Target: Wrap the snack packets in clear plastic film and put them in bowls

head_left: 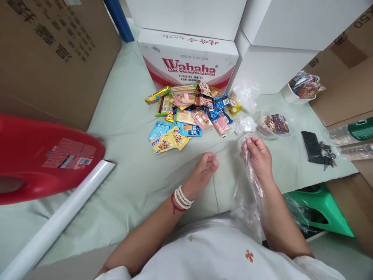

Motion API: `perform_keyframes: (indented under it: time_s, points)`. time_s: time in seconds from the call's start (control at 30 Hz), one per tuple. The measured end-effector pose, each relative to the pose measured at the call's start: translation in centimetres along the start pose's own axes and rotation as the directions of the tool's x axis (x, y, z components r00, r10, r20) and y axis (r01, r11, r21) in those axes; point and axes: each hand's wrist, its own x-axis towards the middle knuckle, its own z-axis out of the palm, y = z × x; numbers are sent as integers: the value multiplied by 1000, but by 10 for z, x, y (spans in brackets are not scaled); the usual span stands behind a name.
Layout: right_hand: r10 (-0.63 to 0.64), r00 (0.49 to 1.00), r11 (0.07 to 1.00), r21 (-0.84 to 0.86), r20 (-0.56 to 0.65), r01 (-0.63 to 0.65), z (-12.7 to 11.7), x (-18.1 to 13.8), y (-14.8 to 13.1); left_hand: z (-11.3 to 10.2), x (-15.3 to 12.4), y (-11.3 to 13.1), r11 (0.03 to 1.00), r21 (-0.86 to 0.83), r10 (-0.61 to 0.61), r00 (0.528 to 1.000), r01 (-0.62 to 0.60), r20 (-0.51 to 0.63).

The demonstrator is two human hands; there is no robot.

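My right hand (259, 157) pinches the top of a thin clear plastic bag (253, 182), which hangs down towards my lap. To its left my left hand (204, 171), a little blurred, is held above the cloth with its fingers loosely curled and apart; I see nothing in it. Beyond my hands lies a pile of wrapped snacks (186, 116), with yellow cookie packets (164, 144) and a light blue packet (159, 130) at its near left. Near my right hand are a crumpled clear plastic bag (244, 125) and a clear bowl (269, 135) holding wrapped snacks.
A Wahaha carton (189, 58) stands behind the pile. White boxes (271, 62) and a brown carton (52, 58) flank it. A red plastic object (43, 155) and white roll (64, 214) lie left. At right are a white tub (294, 95), black case with keys (313, 147) and green stool (329, 210).
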Motion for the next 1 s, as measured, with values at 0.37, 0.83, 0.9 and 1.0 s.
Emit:
perform_keyframes:
  time_s: [0.37, 0.83, 0.9, 1.0]
  points:
    - [-115, 986, 992, -72, -117, 107, 42, -1, 40, 38, -4, 2, 997, -79, 14, 999, -16, -29]
    - [-185, 982, 845, -514, -18, 150, -10, -17, 16, 14, 14, -15, 933, -334, -134, 991, 130, 11]
    - [-124, 988, 794, -588, 95, 156, -11, -31, 18, 15, 14, -15, 938, -326, -129, 992, 121, -2]
    - [111, 934, 779, -614, 340, 131, -5, -49, 31, 17, 15, -16, 941, -322, -130, 990, 106, -55]
